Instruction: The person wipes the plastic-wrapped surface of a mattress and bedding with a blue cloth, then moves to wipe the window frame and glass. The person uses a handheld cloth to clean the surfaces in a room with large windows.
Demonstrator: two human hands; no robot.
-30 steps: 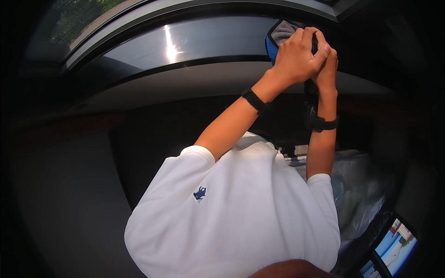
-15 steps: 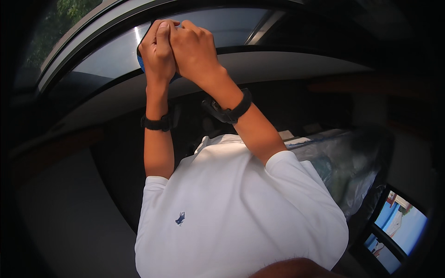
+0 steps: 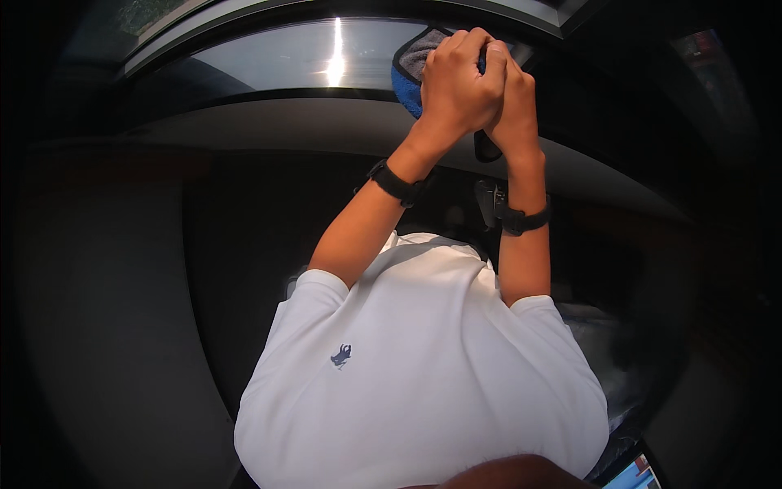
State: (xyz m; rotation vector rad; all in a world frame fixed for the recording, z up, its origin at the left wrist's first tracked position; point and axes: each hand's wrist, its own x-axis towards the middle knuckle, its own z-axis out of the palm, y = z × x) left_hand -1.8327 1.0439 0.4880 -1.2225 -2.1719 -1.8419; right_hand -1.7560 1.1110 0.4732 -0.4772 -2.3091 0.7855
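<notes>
Near the top of the head view, my left hand (image 3: 460, 85) and my right hand (image 3: 517, 102) are pressed together, fingers bent. Both are closed on a cloth (image 3: 405, 88), blue on one side and grey on the other with a black edge. Its left part sticks out beside my left hand, and a dark-edged bit hangs under the wrists. The rest is hidden by my hands. The cloth lies against a glossy, reflective sill (image 3: 277, 61) by a window. Each wrist wears a black strap.
A bright sun glare sits on the sill, left of the cloth. A pale window frame (image 3: 175, 37) runs along the far side. Below the sill is a grey ledge (image 3: 326, 126). A lit screen (image 3: 638, 474) shows at the lower right corner.
Both hands have moved right along the sill with the cloth, and more of its grey and blue sides shows. The screen has shifted toward the lower edge of the view.
</notes>
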